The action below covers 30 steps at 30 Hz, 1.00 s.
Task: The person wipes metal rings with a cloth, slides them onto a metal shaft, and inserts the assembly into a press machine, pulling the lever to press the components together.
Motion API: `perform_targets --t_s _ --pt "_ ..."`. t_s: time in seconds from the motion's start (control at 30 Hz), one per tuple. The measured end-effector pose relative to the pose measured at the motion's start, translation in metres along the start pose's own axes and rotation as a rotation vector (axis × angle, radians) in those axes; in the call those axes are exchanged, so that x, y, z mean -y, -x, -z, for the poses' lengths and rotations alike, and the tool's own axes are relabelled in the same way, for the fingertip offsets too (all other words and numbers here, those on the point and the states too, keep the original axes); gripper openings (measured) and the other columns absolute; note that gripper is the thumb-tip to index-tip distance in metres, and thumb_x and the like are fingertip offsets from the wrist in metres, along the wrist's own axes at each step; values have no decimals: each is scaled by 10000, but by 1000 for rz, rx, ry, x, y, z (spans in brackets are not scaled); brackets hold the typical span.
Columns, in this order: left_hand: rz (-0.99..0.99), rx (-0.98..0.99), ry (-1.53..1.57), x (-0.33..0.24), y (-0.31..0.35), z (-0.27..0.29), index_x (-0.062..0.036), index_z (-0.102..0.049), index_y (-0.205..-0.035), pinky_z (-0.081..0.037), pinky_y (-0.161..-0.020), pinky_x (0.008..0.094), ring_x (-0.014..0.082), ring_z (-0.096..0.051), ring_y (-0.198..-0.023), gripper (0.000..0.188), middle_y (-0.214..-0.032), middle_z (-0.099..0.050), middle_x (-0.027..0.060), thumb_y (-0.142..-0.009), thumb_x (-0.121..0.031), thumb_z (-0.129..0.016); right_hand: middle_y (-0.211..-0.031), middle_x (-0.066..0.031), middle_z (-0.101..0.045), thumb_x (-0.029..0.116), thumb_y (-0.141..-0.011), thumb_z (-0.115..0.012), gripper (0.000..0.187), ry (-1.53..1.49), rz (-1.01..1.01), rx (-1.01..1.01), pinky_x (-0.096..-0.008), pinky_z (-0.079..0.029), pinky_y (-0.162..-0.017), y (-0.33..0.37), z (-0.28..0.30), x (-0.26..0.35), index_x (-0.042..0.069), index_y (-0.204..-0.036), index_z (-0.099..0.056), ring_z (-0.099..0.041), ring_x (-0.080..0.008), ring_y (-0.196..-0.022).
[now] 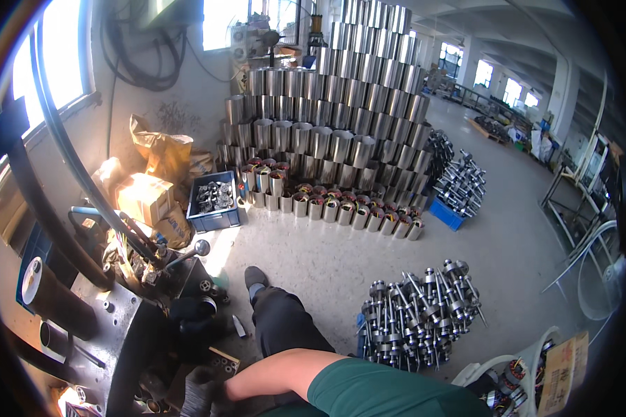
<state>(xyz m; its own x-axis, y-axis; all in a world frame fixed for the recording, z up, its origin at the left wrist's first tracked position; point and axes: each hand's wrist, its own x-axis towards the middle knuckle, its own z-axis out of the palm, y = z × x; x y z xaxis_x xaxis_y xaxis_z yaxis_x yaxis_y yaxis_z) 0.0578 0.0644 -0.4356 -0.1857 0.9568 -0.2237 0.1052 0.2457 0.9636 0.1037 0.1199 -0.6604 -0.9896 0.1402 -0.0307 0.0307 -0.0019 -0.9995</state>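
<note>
My right arm, in a green sleeve, reaches across to the lower left. My right hand (200,390), in a dark grey glove, is low beside a black-topped metal press (108,326). Its fingers are lost in shadow, so I cannot see what they hold, if anything. Next to this hand lies a small wooden tray (224,361) with metal rings. My left hand cannot be made out among the dark shapes there. A lever with a round black knob (202,247) rises from the machine, and a dark cylindrical part (196,307) stands below it.
Steel cylinders (341,97) are stacked high against the back; the front rows hold wound coils (330,208). A pile of rotor shafts (421,316) stands at my right, another on a blue crate (446,214) farther off. A blue bin of metal parts (215,215) and a cardboard box (144,198) stand left.
</note>
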Motion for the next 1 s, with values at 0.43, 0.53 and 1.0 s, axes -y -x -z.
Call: perform_targets --t_s 0.43,0.53,1.0 --pt "-109 -370 -116 8 -11 14 -9 -611 -1149 -525 -818 343 179 -635 -866 283 -945 -684 85 -878 -50 -682 -1177 -114 -729 262 -938 -522 342 1002 -635 3 -441 -531 -978 24 75 206 111 -1138 -754 -675 -290 -1152" --pt "-246 -276 -220 -9 -24 -16 -12 -609 -1151 -525 -831 342 179 -637 -881 320 -958 -682 88 -844 -19 -699 -1175 -91 -731 257 -938 -516 324 880 -656 -193 -398 -531 -981 12 111 140 154 -1112 -768 -676 -258 -1154" --pt "-304 -486 -401 -6 -20 -27 -22 -627 -1127 -540 -811 355 239 -691 -860 351 -923 -704 153 -811 -112 -750 -1263 -134 -691 487 -880 -550 495 465 -611 -255 -435 -481 -1022 19 98 181 144 -1185 -736 -642 -279 -1215"
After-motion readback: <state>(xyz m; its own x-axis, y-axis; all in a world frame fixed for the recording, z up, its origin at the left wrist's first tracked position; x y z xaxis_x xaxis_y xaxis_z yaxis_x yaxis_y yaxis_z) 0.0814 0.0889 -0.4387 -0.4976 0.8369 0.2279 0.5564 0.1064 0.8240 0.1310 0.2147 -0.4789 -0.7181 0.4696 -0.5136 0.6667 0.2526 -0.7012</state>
